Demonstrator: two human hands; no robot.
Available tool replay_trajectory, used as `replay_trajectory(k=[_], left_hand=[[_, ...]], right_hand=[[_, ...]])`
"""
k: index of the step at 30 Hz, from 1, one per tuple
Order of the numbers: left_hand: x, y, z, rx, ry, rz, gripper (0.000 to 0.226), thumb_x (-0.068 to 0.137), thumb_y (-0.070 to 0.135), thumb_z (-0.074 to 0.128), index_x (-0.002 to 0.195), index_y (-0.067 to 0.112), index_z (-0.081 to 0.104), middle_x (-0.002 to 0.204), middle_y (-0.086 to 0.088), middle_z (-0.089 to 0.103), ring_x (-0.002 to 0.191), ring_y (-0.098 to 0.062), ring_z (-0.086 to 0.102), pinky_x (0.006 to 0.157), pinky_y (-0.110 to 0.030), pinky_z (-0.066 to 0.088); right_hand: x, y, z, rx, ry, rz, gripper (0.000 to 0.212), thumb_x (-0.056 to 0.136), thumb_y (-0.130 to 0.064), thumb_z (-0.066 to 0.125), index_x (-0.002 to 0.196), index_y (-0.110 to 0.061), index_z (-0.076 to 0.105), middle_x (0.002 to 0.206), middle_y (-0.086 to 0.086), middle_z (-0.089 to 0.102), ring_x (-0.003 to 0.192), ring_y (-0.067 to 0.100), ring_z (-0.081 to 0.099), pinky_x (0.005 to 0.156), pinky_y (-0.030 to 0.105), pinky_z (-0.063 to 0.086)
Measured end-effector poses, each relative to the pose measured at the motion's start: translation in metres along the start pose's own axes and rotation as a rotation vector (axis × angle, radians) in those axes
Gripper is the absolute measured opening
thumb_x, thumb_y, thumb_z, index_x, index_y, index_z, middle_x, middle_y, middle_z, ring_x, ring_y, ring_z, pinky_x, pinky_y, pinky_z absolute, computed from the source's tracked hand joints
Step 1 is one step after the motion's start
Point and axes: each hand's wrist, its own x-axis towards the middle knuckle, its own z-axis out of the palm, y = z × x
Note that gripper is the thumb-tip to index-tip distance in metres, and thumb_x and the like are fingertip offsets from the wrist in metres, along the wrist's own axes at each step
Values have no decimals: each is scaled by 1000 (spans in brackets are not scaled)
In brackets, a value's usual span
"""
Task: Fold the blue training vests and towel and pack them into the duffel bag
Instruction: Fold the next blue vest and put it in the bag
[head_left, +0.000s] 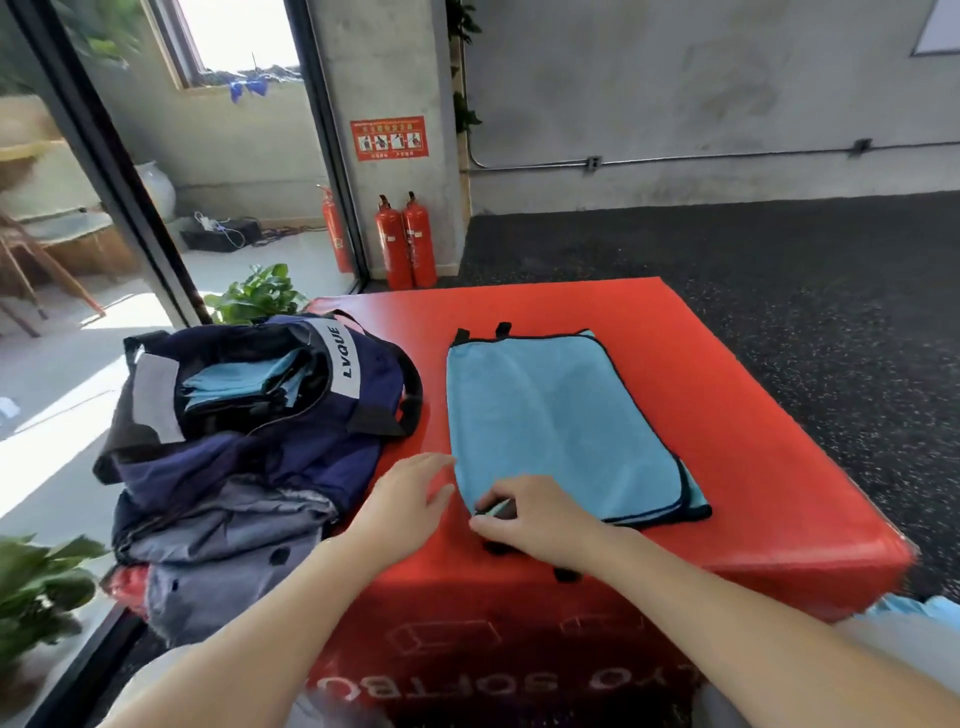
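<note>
Your right hand (540, 519) fingers pinch the near corner of the blue vest (561, 421), flat on the red box (753, 405). Left hand (405, 499) relaxed, flat beside it. Duffel bag (270, 410) at left w/ folded blue cloth inside.

A light blue towel (561, 426) with dark piping lay flat on a red padded block (753, 415), folded over so that its layers showed at the near right corner, and two small black loops stuck out from its far edge. Its near left corner was lifted slightly, pinched by the right hand (535, 514). To the towel's left, a navy duffel bag (270, 415) with a white LVQUE label sat slumped on the block's left edge, its top open. Folded light blue vests (244, 382) with dark trim lay stacked inside it.
</note>
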Motion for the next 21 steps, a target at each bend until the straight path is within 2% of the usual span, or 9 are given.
replay_trajectory(k=[2,5,9,13,15,18,21], left_hand=[[-11,3,-3,-13,16,8,35,95,18,61,129,21,66,129,2,66,123,-18,57,101,-18,35],[-21,7,0,-42,-4,38,28,95,20,61,121,26,72,120,6,70,115,-12,59,91,-12,32],[-27,7,-1,-73,-70,51,20,92,34,69,110,31,76,108,11,70,102,-5,60,85,-14,38],[-38,0,-4,-97,-142,58,23,83,42,78,105,35,76,89,24,63,85,9,55,77,-11,39],[-43,-2,-4,-100,-155,68,27,81,39,81,107,36,74,93,23,64,87,9,54,79,-12,38],[-50,-1,-4,-131,-151,57,40,76,35,86,113,34,71,99,24,59,89,7,54,79,-6,39],[-56,0,-3,-135,-183,84,49,67,40,89,113,35,72,105,21,63,95,5,57,84,-10,41]], right_hand=[[-4,-8,1,118,7,-34,25,87,-44,74,102,-25,74,88,-10,74,82,-2,68,79,17,53],[-12,1,-20,127,95,-36,11,90,-37,72,93,-27,74,86,-14,73,79,-5,66,77,16,52],[-32,51,-62,-199,132,39,10,91,-38,70,86,-29,69,83,-14,69,78,0,63,77,25,52],[-62,97,-85,-370,101,30,21,87,-51,71,86,-30,68,84,-16,65,81,-3,59,74,22,46],[-77,110,-90,-370,113,21,28,83,-59,72,89,-32,69,89,-16,63,86,-3,57,78,22,45],[-95,121,-92,-331,109,38,46,73,-76,66,101,-41,70,104,-23,61,102,-5,54,91,19,43],[-106,127,-90,-340,103,39,58,66,-80,66,112,-44,69,113,-31,55,110,-9,49,99,16,36]])
